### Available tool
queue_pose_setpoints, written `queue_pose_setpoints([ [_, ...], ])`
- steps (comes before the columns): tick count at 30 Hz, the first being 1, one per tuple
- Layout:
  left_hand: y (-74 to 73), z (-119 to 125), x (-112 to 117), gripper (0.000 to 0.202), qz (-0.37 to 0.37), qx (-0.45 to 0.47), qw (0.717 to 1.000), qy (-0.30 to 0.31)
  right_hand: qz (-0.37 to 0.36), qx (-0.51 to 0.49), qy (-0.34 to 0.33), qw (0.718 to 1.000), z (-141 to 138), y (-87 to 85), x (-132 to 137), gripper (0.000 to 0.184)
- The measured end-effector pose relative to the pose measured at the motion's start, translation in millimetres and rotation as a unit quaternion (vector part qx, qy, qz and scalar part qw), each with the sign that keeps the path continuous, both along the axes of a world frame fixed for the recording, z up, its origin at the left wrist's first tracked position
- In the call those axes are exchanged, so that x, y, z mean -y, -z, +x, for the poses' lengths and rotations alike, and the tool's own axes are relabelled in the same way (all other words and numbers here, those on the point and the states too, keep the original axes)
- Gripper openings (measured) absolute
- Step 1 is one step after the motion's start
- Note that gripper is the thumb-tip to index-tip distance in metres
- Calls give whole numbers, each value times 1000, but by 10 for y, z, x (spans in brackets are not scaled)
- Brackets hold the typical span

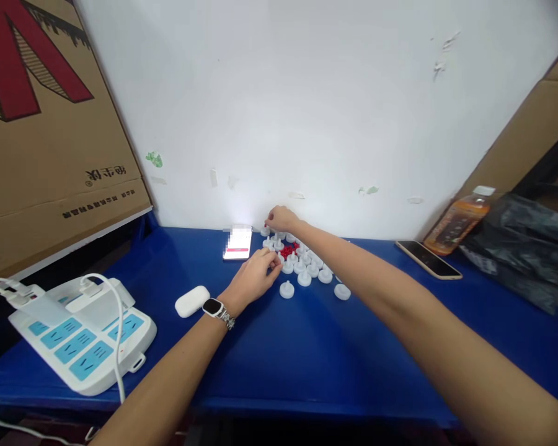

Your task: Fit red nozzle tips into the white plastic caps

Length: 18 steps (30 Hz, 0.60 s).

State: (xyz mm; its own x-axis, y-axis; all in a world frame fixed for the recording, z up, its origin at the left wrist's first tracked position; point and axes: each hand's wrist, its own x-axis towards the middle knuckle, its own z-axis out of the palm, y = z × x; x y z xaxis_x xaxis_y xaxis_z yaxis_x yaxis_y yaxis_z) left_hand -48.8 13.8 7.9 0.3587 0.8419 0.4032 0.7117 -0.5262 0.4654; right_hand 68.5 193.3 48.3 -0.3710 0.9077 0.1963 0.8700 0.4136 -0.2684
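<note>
A group of round white plastic pieces [304,277], each with a short stem on top, stands on the blue table around a small pile of tiny red pieces [287,252]. My right hand [281,218] reaches across to the back of the group. Its fingers pinch a tiny red piece [265,225] at the top of a white piece [265,231] by the wall. At the group's left edge is my left hand [256,274], fingers curled and closed against the nearest white pieces; whatever lies between its fingertips is hidden. My right forearm covers part of the group.
A lit phone [238,243] and a white earbud case [192,301] lie left of the group. Farther left is a power strip [88,337] with white cables. To the right are a dark phone [428,259], a drink bottle [460,220] and a black bag [521,248]. A white wall [307,111] rises behind.
</note>
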Motion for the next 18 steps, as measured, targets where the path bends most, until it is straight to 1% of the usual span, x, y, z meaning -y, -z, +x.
queue_pose_setpoints([
  [3, -11, 6, -11, 18, 4, 8, 1000, -6, -1, 10, 18, 1000, 177, -33, 15, 27],
  [6, -35, 44, -11, 16, 17, 14, 1000, -11, -16, 20, 20, 999, 304, -29, 44, 23],
  [9, -45, 65, -6, 16, 16, 18, 1000, -11, -30, 17, 13, 999, 342, -8, 65, 18],
  [12, -39, 54, -5, 18, 8, 18, 1000, -16, -36, -1, 3, 999, 353, -15, 79, 18],
  [15, -31, 45, -9, 19, 10, 20, 1000, -20, -31, -26, -6, 999, 412, -73, 126, 18],
  [18, -27, 54, -13, 19, 35, 29, 999, -29, -9, -57, -17, 998, 536, -160, 270, 18],
])
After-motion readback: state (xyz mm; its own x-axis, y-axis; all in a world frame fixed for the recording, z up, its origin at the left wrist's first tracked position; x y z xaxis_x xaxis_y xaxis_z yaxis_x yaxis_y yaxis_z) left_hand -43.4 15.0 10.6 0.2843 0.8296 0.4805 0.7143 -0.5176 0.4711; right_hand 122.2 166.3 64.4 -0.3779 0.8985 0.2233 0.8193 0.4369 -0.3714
